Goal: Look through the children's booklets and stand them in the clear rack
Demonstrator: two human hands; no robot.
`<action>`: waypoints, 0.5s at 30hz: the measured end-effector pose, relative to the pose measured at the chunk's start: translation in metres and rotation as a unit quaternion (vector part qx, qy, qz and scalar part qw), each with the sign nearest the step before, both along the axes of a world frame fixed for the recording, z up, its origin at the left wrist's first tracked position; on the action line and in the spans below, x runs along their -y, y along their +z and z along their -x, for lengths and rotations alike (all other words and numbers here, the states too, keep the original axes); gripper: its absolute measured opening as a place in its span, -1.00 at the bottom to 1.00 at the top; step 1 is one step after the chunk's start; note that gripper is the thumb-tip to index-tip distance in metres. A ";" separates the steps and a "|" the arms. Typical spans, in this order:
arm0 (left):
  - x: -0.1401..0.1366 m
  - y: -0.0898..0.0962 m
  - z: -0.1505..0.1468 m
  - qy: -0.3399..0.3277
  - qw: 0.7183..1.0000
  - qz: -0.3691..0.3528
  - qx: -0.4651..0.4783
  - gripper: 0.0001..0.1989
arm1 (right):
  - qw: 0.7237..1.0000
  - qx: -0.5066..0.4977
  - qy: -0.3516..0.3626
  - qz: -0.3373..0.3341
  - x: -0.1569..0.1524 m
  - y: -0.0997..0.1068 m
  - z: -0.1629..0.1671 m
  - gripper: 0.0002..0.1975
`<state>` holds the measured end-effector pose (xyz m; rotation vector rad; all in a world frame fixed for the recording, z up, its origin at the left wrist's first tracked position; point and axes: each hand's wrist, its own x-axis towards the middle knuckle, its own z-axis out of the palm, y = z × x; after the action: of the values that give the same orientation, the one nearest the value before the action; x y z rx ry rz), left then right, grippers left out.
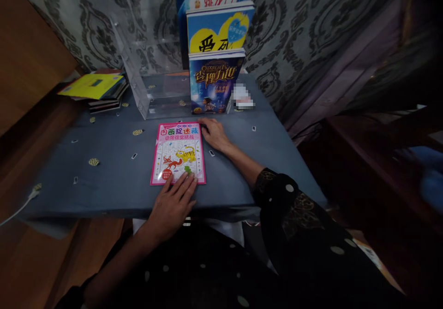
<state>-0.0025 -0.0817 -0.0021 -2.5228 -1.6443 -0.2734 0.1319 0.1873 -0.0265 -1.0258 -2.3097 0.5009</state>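
Note:
A pink picture book (178, 154) with a cartoon fox and a yellow striped cat on its cover lies flat on the table. My left hand (176, 200) rests over its lower edge, fingers spread on the cover. At the book's top right corner is my right hand (215, 134), its fingertips touching the corner; the fingers are bent, and their undersides are hidden. Just behind the book stands a clear acrylic rack (140, 92), its right part filled with upright books. The front one is a dark blue book (212, 87), with a blue and yellow book (221, 30) above and behind it.
A stack of books (100, 87) with a yellow one on top lies at the table's back left. A blurred white item (242, 96) sits right of the rack. A white cable (29, 198) hangs over the left edge of the grey-blue tablecloth (114, 175). Patterned wallpaper (297, 23) rises behind.

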 end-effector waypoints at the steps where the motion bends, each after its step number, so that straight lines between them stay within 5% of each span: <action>1: 0.003 -0.001 0.003 0.004 1.000 -0.005 0.001 -0.42 | 1.000 0.000 0.002 -0.003 0.000 0.000 0.000 -0.55; 15: 0.033 -0.004 0.041 0.119 0.990 -0.071 0.016 -0.36 | 0.999 0.004 0.002 -0.031 0.015 0.008 0.001 -0.61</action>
<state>-0.0437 -0.1142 -0.0061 -2.2062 -1.8449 -0.3910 0.1304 0.1721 -0.0183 -0.9943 -2.3208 0.4237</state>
